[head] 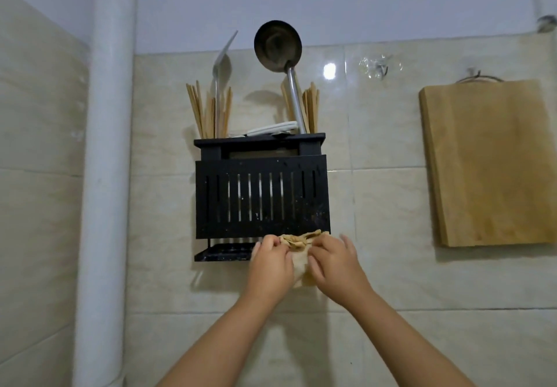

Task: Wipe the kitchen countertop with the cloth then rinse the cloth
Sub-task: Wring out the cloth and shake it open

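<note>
— Where does the cloth [297,254] sit?
— Between the left grip [269,266] and the right grip [334,266], both pinching it.
— And above the grips?
— The rack [261,196] on the wall, touching the cloth's top. In it stand chopsticks [208,112], a spatula [221,67] and a ladle [278,47].
— To the sides?
— A pipe [105,175] well left of the left grip; a cutting board [488,163] hangs well right of the right grip.

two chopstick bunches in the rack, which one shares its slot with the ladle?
The right bunch: the ladle handle drops in beside it. The left bunch stands with the flat spatula instead.
</note>
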`<state>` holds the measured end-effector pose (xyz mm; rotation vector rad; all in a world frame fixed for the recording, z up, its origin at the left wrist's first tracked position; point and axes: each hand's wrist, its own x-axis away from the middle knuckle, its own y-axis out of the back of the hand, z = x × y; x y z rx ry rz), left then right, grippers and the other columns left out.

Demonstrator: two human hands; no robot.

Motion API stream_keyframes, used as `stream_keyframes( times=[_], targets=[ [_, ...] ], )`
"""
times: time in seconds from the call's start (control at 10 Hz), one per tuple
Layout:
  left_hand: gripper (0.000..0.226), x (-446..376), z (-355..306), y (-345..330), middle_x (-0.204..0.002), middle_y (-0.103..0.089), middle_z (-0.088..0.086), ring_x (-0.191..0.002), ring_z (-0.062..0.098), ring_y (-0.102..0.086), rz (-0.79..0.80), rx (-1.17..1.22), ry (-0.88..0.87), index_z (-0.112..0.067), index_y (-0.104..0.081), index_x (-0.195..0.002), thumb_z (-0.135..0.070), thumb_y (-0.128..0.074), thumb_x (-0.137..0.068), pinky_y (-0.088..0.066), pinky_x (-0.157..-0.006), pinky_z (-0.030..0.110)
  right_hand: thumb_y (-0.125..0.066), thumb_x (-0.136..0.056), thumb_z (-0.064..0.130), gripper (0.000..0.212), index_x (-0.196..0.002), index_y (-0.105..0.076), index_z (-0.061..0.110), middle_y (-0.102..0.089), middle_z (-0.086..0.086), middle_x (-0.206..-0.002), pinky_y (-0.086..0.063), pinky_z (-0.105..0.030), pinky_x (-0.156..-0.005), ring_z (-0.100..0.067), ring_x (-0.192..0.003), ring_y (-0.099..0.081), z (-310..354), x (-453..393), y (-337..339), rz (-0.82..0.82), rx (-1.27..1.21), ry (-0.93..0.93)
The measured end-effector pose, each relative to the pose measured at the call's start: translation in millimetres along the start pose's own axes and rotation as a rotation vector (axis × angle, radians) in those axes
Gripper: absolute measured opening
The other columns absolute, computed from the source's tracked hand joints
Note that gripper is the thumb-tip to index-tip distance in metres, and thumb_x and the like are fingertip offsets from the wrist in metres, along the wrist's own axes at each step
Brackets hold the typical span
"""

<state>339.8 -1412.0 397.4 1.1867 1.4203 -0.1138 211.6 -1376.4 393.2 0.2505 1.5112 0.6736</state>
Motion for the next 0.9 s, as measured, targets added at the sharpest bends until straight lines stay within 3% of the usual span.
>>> stream_keyframes(
  times=[0.1,0.2,0.3,0.4,0.5,0.6,0.7,0.8,0.9],
  targets=[
    [0.038,-7,10,1,-0.126,-0.048,-0.005,-0.118,0.012,-0.043,0.119,-0.218,0.048,-0.019,-0.054,-0.122,-0.028,-0.026,-0.098,-0.010,-0.113,0.041,-0.016,-0.090,0.036,0.053,-0.120,-0.057,0.019,-0.050,0.005,-0.127,-0.010,-0.049,-0.113,-0.013,-0.124,-0.039,-5,-7,-1,0.216,0.046,-0.101],
    [0.041,-17,10,-2,-0.121,-0.056,-0.001,-0.118,0.017,-0.045,0.225,-0.309,0.109,-0.022,-0.052,-0.122,-0.032,-0.020,-0.099,-0.011,-0.111,0.047,-0.028,-0.097,0.029,0.030,-0.104,-0.056,0.018,-0.055,0.000,-0.114,-0.026,-0.046,-0.103,-0.023,-0.119,-0.044,-16,-19,-4,0.290,-0.035,-0.203],
    [0.046,-30,4,-3,-0.119,-0.059,0.005,-0.116,0.022,-0.048,0.230,-0.344,0.168,-0.018,-0.055,-0.119,-0.034,-0.017,-0.099,-0.014,-0.110,0.047,-0.032,-0.092,0.034,0.030,-0.083,-0.054,0.016,-0.056,-0.001,-0.085,-0.038,-0.034,-0.078,-0.023,-0.088,-0.054,-20,-21,-9,0.134,-0.062,-0.225],
    [0.041,-27,7,-8,-0.120,-0.059,0.006,-0.116,0.024,-0.048,0.076,-0.309,0.158,-0.017,-0.055,-0.121,-0.035,-0.026,-0.098,-0.018,-0.108,0.042,-0.039,-0.080,0.033,0.034,-0.072,-0.062,0.010,-0.063,-0.001,-0.071,-0.051,-0.037,-0.070,-0.025,-0.071,-0.059,-22,-2,-14,-0.179,0.004,-0.095],
    [0.033,-8,17,-16,-0.105,-0.066,0.009,-0.105,0.029,-0.057,-0.144,-0.142,-0.005,-0.008,-0.067,-0.103,-0.030,-0.046,-0.090,-0.035,-0.100,0.048,-0.052,-0.075,0.025,0.021,-0.079,-0.068,0.012,-0.069,-0.002,-0.085,-0.051,-0.046,-0.082,-0.025,-0.087,-0.064,-20,19,-21,-0.274,0.170,0.082],
    [0.036,9,26,-22,-0.092,-0.071,0.005,-0.096,0.022,-0.063,-0.188,-0.202,-0.234,-0.008,-0.070,-0.088,-0.027,-0.041,-0.082,-0.045,-0.087,0.054,-0.059,-0.071,0.026,0.030,-0.094,-0.069,0.011,-0.070,-0.004,-0.099,-0.046,-0.057,-0.086,-0.023,-0.098,-0.067,-17,21,-26,-0.144,0.253,0.115],
    [0.041,11,25,-18,-0.112,-0.066,0.005,-0.111,0.022,-0.059,-0.066,-0.246,-0.233,-0.007,-0.064,-0.110,-0.027,-0.037,-0.088,-0.040,-0.098,0.049,-0.042,-0.074,0.031,0.044,-0.102,-0.067,0.008,-0.070,-0.004,-0.103,-0.045,-0.056,-0.087,-0.023,-0.100,-0.067,-15,14,-23,-0.014,0.271,0.005],
    [0.042,4,22,-14,-0.140,-0.043,-0.002,-0.134,0.014,-0.031,0.052,-0.266,-0.162,-0.014,-0.040,-0.136,-0.028,-0.031,-0.098,-0.013,-0.113,0.038,-0.043,-0.090,0.028,0.043,-0.128,-0.050,0.010,-0.052,-0.002,-0.132,-0.019,-0.053,-0.111,-0.017,-0.127,-0.045,-9,5,-17,0.127,0.199,-0.061],
    [0.043,5,22,-8,-0.143,-0.037,-0.004,-0.136,0.013,-0.025,0.061,-0.315,-0.132,-0.017,-0.034,-0.138,-0.030,-0.032,-0.097,-0.012,-0.113,0.040,-0.038,-0.096,0.030,0.049,-0.142,-0.029,0.017,-0.027,0.005,-0.150,-0.002,-0.046,-0.115,-0.011,-0.140,-0.018,-9,9,-6,0.216,0.193,-0.078]
  ],
)
